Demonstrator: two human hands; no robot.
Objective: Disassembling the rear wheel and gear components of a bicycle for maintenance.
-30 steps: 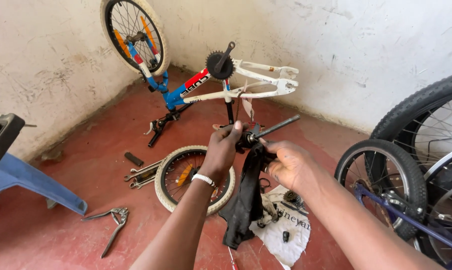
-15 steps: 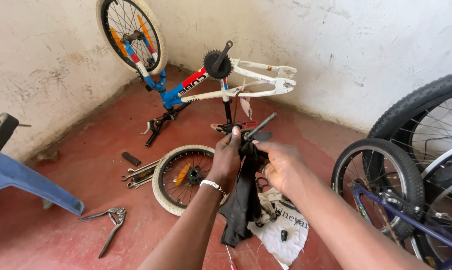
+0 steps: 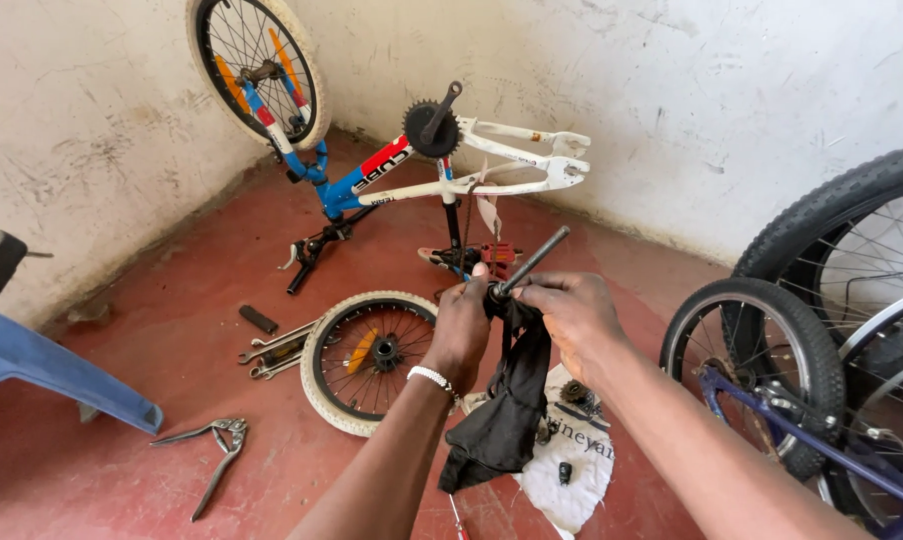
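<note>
My left hand [image 3: 463, 328] and my right hand [image 3: 569, 312] are close together in the middle of the view, both closed around a dark metal axle rod [image 3: 534, 259] wrapped in a black rag [image 3: 503, 410]. The rod sticks out up and to the right from between my fingers. The rag hangs down below my hands. Under them a white cloth [image 3: 574, 458] lies on the red floor with small dark parts on it, among them a cog [image 3: 572, 391].
An upside-down child's bicycle frame [image 3: 426, 175], white, blue and red, stands by the wall with its front wheel [image 3: 256, 68] raised. A loose small wheel [image 3: 361, 355], spanners [image 3: 276, 349], pliers [image 3: 214, 450], a blue plastic chair [image 3: 31, 350] and bigger bicycle wheels [image 3: 761, 370] at right surround me.
The rod has tilted from nearly level to pointing up and right. My hands have drawn closer together on the rag-covered end.
</note>
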